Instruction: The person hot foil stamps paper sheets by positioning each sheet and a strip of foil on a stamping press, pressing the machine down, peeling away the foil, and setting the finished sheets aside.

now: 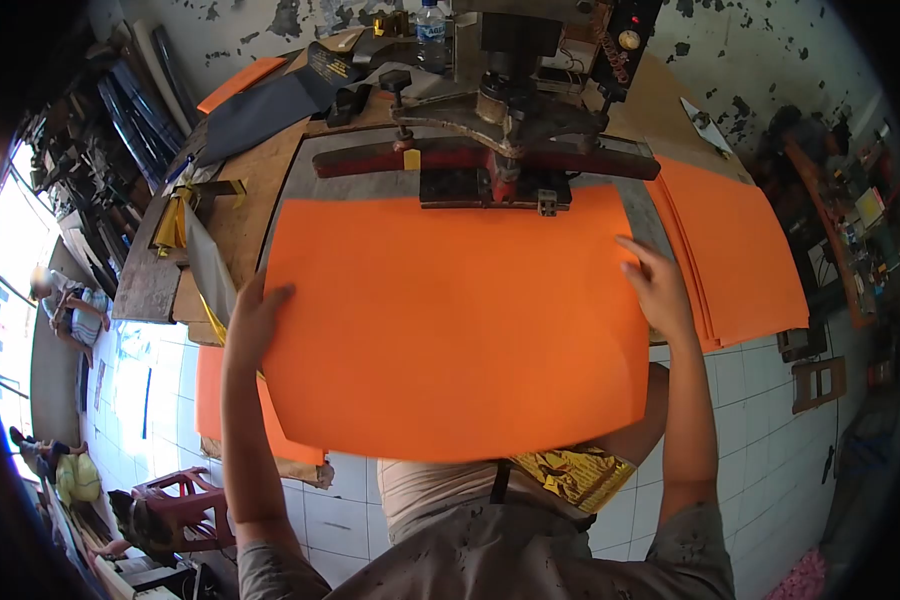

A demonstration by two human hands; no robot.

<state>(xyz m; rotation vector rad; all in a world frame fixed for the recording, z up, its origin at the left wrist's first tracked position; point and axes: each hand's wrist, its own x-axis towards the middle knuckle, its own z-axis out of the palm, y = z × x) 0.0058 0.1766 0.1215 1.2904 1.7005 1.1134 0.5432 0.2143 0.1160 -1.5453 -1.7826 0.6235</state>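
A large orange sheet (450, 330) spreads in front of me, its far edge at the black plate under the press (510, 140). My left hand (257, 318) grips the sheet's left edge, thumb on top and the other fingers hidden beneath. At the right edge, near the far corner, my right hand (660, 290) holds it with thumb and forefinger showing on top. The near edge of the sheet hangs out over my lap, curving slightly. Crumpled gold foil (575, 478) lies across my thigh.
Stacked orange sheets (740, 260) rest on the table's right side, with more orange sheets (280, 420) low at left. Gold foil strips (173, 222), dark grey material (265, 118) and a water bottle (430, 35) are on the table. A person (70, 305) sits far left, near a red stool (180, 505).
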